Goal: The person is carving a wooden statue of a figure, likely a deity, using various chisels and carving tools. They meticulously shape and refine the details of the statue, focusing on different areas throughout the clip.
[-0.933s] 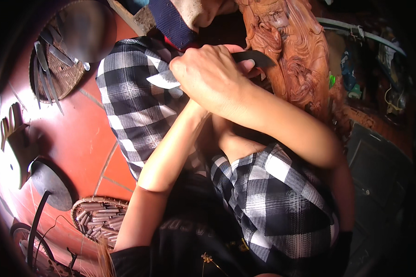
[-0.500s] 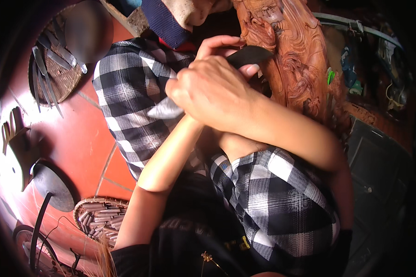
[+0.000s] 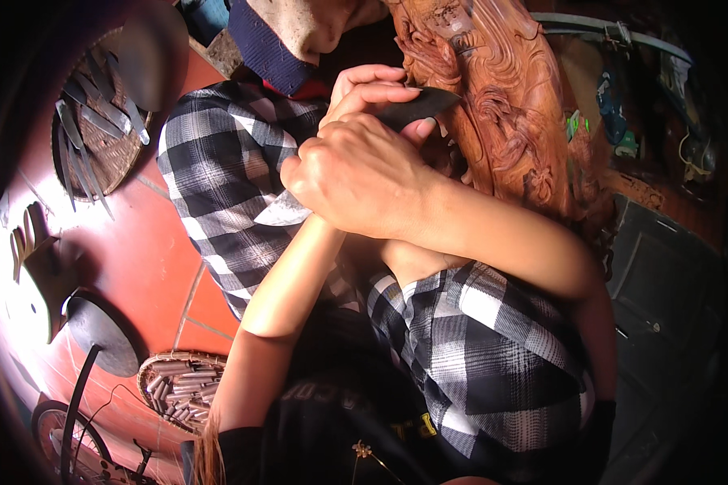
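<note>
My right hand (image 3: 356, 166) is closed in a fist, its wrist crossing above my left forearm. A pale grey pointed end (image 3: 281, 212) sticks out below the fist. Beyond it my left hand (image 3: 362, 87) has its fingers and thumb pinched on a flat dark grey strip (image 3: 430, 103) with a pointed tip. The middle is covered by my hands, so I cannot tell whether both ends belong to one piece. Close to the tip stands a reddish-brown wood carving (image 3: 514, 105) with swirling relief. My legs in black-and-white checked cloth (image 3: 218, 153) lie under my arms.
At left, a round woven tray (image 3: 125, 166) holds several metal blades. A basket (image 3: 144, 380) of short brownish rods sits on the red tiles (image 3: 158, 250), near a dark disc (image 3: 103, 333) and a wheel (image 3: 65, 432). Beige cloth with a navy cuff (image 3: 271, 52) lies ahead.
The whole view has shifted slightly, with the carving and my hands a little further left. The left fingers now lie further over the dark strip. Both hands keep their grip.
</note>
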Action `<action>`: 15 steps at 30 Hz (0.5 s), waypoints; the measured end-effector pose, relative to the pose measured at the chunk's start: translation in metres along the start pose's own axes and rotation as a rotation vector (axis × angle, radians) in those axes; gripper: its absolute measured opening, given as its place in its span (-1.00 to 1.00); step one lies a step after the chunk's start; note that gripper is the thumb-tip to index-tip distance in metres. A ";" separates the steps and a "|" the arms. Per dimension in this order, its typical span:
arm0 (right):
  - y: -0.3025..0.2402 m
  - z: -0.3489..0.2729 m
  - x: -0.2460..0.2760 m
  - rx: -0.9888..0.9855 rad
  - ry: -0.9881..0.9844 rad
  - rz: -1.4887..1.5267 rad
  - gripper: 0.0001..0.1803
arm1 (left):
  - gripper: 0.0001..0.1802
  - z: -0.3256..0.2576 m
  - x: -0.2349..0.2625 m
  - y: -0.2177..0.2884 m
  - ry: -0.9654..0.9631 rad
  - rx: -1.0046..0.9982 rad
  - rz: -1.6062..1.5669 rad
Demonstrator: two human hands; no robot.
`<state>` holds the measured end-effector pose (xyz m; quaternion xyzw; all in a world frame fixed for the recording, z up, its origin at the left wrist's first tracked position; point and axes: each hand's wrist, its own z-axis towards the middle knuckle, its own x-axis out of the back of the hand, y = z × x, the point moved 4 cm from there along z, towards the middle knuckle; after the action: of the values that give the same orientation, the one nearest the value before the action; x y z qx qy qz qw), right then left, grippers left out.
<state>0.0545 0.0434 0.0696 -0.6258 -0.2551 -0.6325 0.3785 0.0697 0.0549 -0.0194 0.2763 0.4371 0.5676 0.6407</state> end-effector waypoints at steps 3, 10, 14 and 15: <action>0.005 0.005 -0.006 -0.019 -0.046 -0.141 -0.90 | -0.56 0.009 -0.003 0.006 -0.026 0.049 0.002; 0.004 0.012 -0.009 -0.032 -0.057 -0.128 -0.89 | -0.59 0.002 -0.002 -0.010 0.057 0.183 -0.180; 0.005 0.010 -0.007 -0.050 -0.092 -0.180 -0.88 | -0.59 0.000 -0.003 -0.011 0.020 0.127 -0.121; 0.001 0.009 -0.003 -0.052 -0.098 -0.216 -0.88 | -0.59 -0.002 -0.004 -0.009 0.022 0.133 -0.175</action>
<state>0.0605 0.0508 0.0670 -0.6343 -0.3229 -0.6447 0.2789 0.0730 0.0492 -0.0271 0.2729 0.5032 0.4822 0.6631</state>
